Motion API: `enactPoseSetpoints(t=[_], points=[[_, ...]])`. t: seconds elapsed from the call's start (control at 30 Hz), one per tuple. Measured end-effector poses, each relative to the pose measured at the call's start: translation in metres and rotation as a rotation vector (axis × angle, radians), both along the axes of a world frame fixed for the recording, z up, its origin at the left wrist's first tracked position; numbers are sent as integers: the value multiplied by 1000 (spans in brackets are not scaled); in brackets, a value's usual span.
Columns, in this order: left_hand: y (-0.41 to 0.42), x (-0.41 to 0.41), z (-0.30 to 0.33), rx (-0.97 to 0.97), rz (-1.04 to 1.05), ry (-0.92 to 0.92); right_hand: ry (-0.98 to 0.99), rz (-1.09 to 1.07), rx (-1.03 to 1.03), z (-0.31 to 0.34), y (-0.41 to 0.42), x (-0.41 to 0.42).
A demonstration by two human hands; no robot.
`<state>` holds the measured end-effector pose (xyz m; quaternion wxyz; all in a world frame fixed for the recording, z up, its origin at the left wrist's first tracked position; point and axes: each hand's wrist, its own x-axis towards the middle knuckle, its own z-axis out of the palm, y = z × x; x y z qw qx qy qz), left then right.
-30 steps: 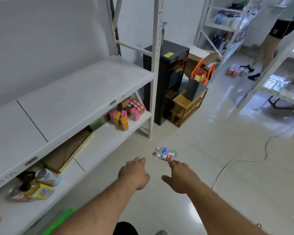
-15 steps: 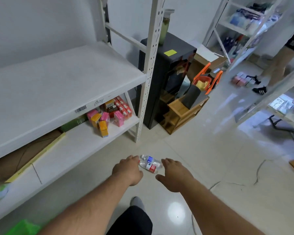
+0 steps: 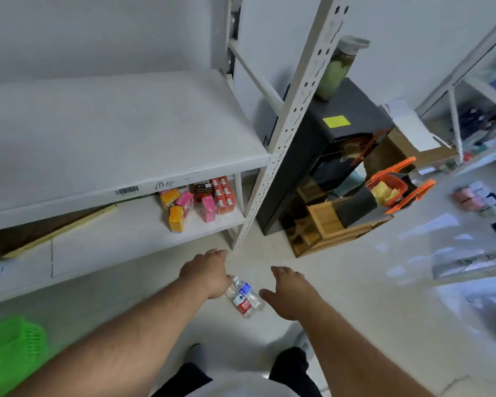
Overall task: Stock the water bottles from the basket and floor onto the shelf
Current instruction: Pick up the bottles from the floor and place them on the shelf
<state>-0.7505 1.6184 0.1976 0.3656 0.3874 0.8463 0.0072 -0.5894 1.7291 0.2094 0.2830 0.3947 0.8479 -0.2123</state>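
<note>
Head view. Your left hand [image 3: 205,275] is extended over the floor [image 3: 355,296], just in front of the foot of the shelf post [image 3: 292,116]. You see its back only; the fingers curl away from the camera, so the state of its grip cannot be determined. Its lower edge overlaps or touches the near end of the bottles [image 3: 245,298]; actual contact cannot be confirmed.

Your right hand [image 3: 291,293] is extended to the right of the bottles, fingers relaxed and slightly spread, thumb pointing toward the bottles. Its grip is loose and holds nothing. A narrow strip of floor separates the thumb from the bottles.

The bottles, small and clear, lie on their sides on the floor between your two hands, in front of the post. One carries a red label, the other a blue one. They lie side by side, touching.

The shelf [image 3: 121,138] stands left of the post. Its upper board is white, with a barcode sticker and handwriting on the front edge. The lower board, left of the post, holds pink, orange and red cartons [image 3: 201,200].

A green basket [image 3: 9,353] sits far left of the post, at the lower frame edge; its contents are not visible.

Right of the post stands a black cabinet [image 3: 327,156] with a yellow note on top. An orange basket [image 3: 395,184] rests right of the cabinet.
</note>
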Motion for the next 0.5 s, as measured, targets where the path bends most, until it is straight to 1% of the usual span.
enactPoseSetpoints(t=[0.07, 0.13, 0.3, 0.5], points=[[7, 3, -10, -28, 100, -17, -9, 67, -23, -12, 24, -4], [8, 6, -18, -68, 152, -25, -4, 114, -41, -20, 39, -6], [42, 42, -47, -167, 389, -94, -27, 321, -113, -48, 117, -10], [78, 80, -101, -174, 669, -190, -117, 479, -208, -88, 178, -17]])
